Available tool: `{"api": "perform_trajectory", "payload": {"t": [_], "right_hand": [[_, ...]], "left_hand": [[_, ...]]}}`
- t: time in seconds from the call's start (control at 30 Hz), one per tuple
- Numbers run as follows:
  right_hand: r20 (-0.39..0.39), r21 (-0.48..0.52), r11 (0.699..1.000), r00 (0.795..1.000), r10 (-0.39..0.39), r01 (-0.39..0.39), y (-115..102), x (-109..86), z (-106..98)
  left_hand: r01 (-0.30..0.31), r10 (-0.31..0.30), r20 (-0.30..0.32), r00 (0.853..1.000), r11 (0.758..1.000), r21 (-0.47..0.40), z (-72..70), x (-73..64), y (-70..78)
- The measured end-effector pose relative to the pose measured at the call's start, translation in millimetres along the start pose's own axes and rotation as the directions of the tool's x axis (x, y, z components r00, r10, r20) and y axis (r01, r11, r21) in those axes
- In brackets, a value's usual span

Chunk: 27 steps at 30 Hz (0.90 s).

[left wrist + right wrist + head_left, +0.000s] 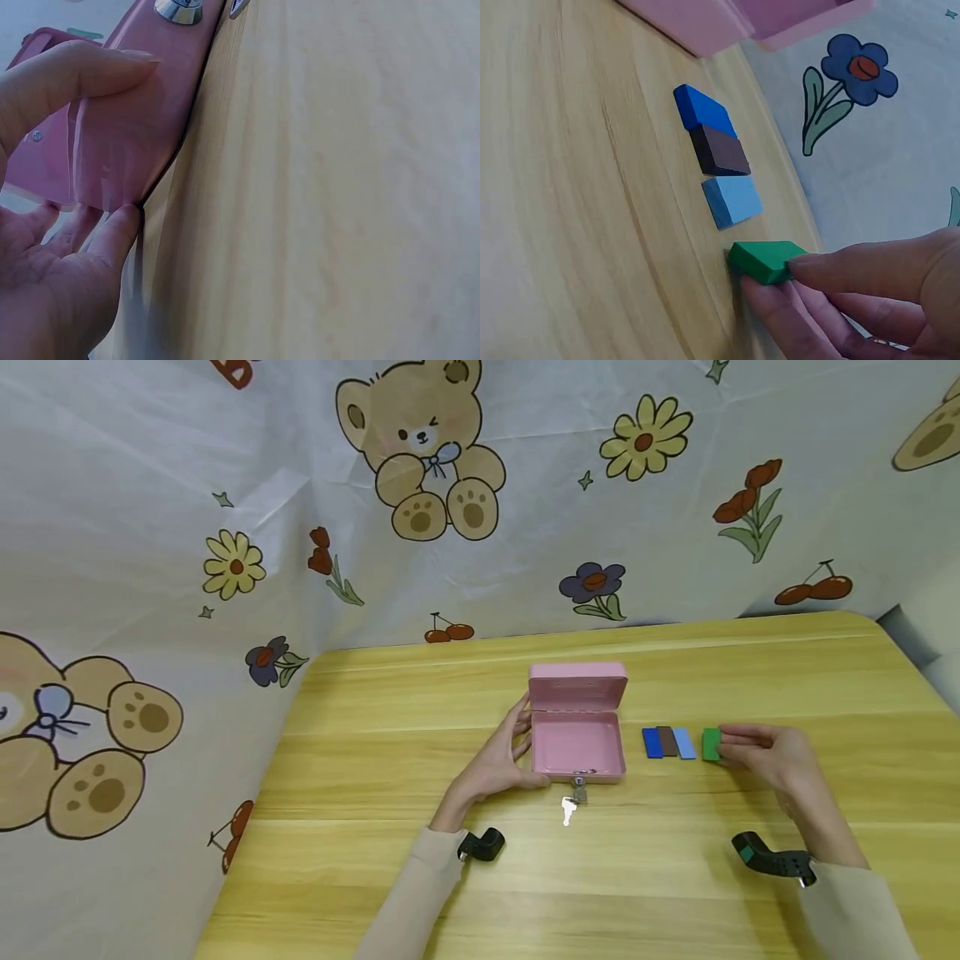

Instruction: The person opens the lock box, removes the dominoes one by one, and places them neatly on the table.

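A pink cash box (pixel 577 743) stands on the table with its lid raised. My left hand (pixel 498 760) holds the box at its left side; in the left wrist view the thumb lies on the front wall and the other fingers are round the corner. My right hand (pixel 765 756) pinches a green block (pixel 769 259) between thumb and fingers, close to the tabletop. To its left lie a light blue block (pixel 735 201), a brown block (pixel 721 151) and a dark blue block (pixel 705 110), side by side. Keys (pixel 569 810) hang at the lock on the box's front.
The wood-grain table (pixel 615 877) spreads under everything. A white cloth (pixel 525 585) printed with bears and flowers hangs behind and to the left. Each wrist wears a black camera mount, one on the left (pixel 482 845) and one on the right (pixel 772 857).
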State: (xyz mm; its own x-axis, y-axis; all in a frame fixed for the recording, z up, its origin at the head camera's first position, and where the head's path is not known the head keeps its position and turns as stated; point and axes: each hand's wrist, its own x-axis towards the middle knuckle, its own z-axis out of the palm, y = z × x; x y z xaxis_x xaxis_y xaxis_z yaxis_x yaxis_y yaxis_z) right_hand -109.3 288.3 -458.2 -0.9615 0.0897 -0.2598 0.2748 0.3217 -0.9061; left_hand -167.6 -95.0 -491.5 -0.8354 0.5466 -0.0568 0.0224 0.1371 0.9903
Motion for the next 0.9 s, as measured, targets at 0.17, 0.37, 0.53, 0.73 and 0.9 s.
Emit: {"api": "perform_trajectory", "payload": {"t": [0.17,0.37,0.53,0.73,0.9], "right_hand": [[-0.002,-0.096,0.995,0.999,0.039,-0.039,-5.8,2.5,1.8],[-0.006,-0.144,0.988,0.999,0.053,-0.053,-5.7,4.9,3.0],[-0.032,-0.215,0.975,0.998,0.052,-0.057,-4.5,6.1,5.0],[-0.048,-0.288,0.956,0.998,0.041,-0.054,-4.1,6.7,8.4],[-0.017,-0.231,0.972,0.999,0.04,-0.043,-1.9,6.4,7.8]], "left_hand": [[0.005,-0.005,0.003,1.0,1.0,0.005,4.9,0.9,0.7],[0.02,-0.02,-0.005,1.0,1.0,0.016,5.5,1.2,2.8],[0.023,-0.023,-0.003,1.0,0.999,0.022,3.8,0.1,1.9],[0.024,-0.024,-0.001,1.0,1.0,0.016,4.8,0.0,0.9],[0.028,-0.028,0.001,1.0,1.0,0.0,5.8,0.2,-2.6]]}}
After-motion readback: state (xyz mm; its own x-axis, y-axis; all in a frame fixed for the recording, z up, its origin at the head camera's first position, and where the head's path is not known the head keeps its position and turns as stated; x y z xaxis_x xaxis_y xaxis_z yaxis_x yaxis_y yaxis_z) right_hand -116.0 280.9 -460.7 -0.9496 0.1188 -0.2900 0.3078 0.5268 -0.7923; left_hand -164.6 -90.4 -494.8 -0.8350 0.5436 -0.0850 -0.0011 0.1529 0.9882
